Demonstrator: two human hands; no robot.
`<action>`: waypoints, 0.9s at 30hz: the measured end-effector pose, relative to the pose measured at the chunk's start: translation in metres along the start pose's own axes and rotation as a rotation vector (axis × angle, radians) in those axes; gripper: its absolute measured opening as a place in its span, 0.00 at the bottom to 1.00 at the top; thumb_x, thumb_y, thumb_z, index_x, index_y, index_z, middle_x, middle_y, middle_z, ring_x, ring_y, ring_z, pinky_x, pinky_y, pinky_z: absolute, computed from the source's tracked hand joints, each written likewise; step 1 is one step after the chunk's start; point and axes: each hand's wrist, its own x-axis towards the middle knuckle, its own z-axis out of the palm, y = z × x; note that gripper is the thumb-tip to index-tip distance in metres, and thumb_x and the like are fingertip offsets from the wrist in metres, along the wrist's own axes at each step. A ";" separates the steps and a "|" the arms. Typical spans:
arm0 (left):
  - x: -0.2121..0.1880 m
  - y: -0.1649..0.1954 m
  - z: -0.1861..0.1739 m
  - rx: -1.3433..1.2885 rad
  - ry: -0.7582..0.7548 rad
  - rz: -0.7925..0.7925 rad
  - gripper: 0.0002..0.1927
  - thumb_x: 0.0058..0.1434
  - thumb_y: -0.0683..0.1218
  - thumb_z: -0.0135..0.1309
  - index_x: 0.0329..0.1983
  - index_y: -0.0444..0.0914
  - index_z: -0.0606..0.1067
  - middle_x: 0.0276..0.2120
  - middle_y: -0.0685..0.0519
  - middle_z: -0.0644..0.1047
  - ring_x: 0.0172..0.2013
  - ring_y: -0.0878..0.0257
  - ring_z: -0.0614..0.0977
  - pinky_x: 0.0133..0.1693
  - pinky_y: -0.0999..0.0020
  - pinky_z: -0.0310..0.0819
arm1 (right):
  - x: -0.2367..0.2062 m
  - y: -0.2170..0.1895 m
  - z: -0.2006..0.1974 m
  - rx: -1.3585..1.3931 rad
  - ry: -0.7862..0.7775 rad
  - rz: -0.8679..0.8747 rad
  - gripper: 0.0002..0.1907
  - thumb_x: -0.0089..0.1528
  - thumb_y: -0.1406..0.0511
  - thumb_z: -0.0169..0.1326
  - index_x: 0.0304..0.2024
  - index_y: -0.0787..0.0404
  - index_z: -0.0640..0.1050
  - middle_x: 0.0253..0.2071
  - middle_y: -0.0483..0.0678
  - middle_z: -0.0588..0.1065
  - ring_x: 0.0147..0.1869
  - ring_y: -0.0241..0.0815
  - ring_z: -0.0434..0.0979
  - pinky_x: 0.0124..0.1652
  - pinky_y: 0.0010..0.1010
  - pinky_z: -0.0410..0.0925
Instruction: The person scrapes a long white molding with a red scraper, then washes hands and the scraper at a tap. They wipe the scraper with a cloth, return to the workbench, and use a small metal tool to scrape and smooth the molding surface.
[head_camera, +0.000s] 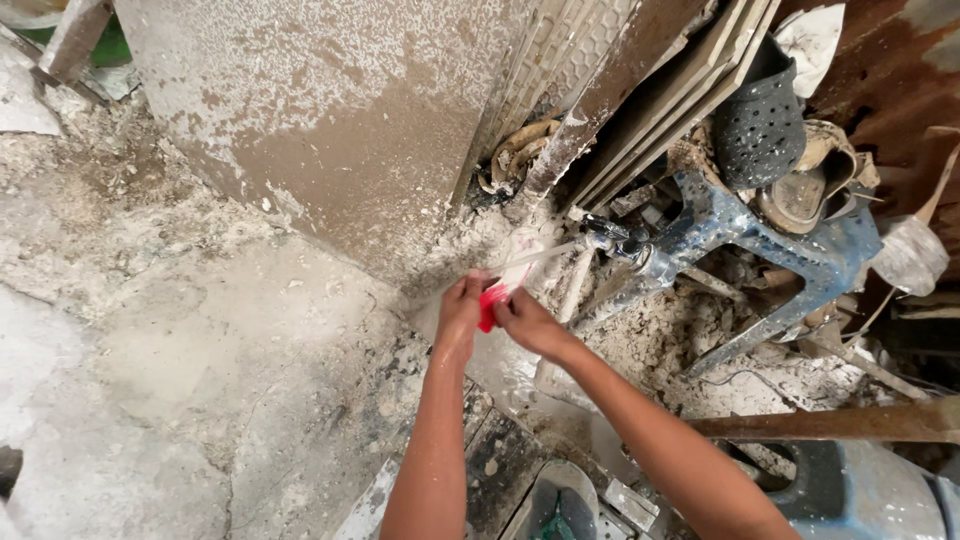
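crouching over a rough, plaster-spattered concrete floor (200, 360) beside a mottled grey-brown wall slab (330, 120). stacked tiles (640, 90) lean by a paint-flecked blue metal stand (790, 250) piled with a dark perforated clog (757, 125). my left hand (460, 312) and right hand (528, 322) both close around a small red cloth-like object (491, 304), just below a metal tap (615, 240) with a thin stream of water. most of the red thing is hidden by my fingers, so i can't tell exactly what it is.
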 end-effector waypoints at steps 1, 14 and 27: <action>-0.002 0.001 -0.003 0.026 -0.038 -0.071 0.18 0.73 0.52 0.45 0.53 0.36 0.78 0.42 0.56 0.82 0.43 0.66 0.81 0.46 0.69 0.76 | 0.002 -0.002 -0.004 0.027 0.041 -0.037 0.16 0.72 0.61 0.43 0.47 0.69 0.73 0.36 0.54 0.74 0.35 0.42 0.73 0.35 0.33 0.71; 0.009 -0.008 -0.003 -0.217 -0.156 -0.257 0.19 0.76 0.48 0.42 0.53 0.26 0.73 0.39 0.43 0.80 0.33 0.56 0.81 0.35 0.58 0.78 | -0.017 -0.027 -0.006 0.155 -0.019 -0.052 0.15 0.72 0.60 0.35 0.52 0.66 0.62 0.30 0.49 0.70 0.29 0.39 0.72 0.31 0.33 0.72; -0.004 0.034 0.017 -0.220 -0.308 -0.242 0.21 0.64 0.34 0.44 0.61 0.25 0.65 0.57 0.39 0.77 0.53 0.48 0.84 0.56 0.54 0.82 | -0.010 0.007 0.012 0.548 0.075 0.047 0.14 0.72 0.61 0.38 0.50 0.66 0.69 0.30 0.46 0.68 0.25 0.35 0.67 0.25 0.29 0.63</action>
